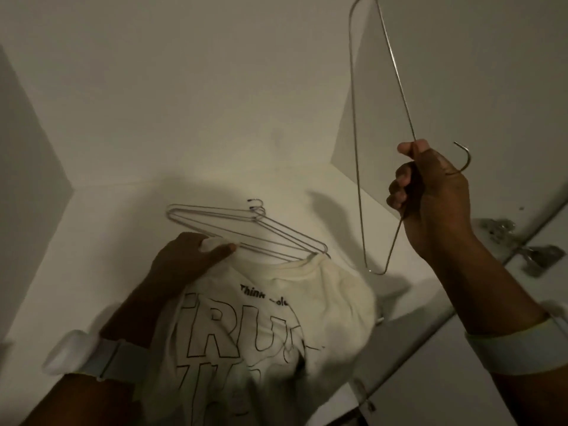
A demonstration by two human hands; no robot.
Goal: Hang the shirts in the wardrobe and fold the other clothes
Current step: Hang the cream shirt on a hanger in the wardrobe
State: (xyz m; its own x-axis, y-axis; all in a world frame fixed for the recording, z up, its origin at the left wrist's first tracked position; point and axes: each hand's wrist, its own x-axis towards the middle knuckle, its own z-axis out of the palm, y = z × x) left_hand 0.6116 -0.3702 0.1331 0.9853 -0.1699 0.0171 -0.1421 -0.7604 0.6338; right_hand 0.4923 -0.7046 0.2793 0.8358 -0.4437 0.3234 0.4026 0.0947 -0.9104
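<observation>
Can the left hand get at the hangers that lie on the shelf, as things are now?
Probably yes. The left hand already rests at the near edge of the hangers on the shelf, its fingers touching the wire, and nothing lies between them. Only the cream shirt overlaps their near right end.

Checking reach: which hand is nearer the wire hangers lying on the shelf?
Left. The left hand touches the shelf's metal wire hangers; the right hand is raised to their right, gripping another wire hanger.
</observation>
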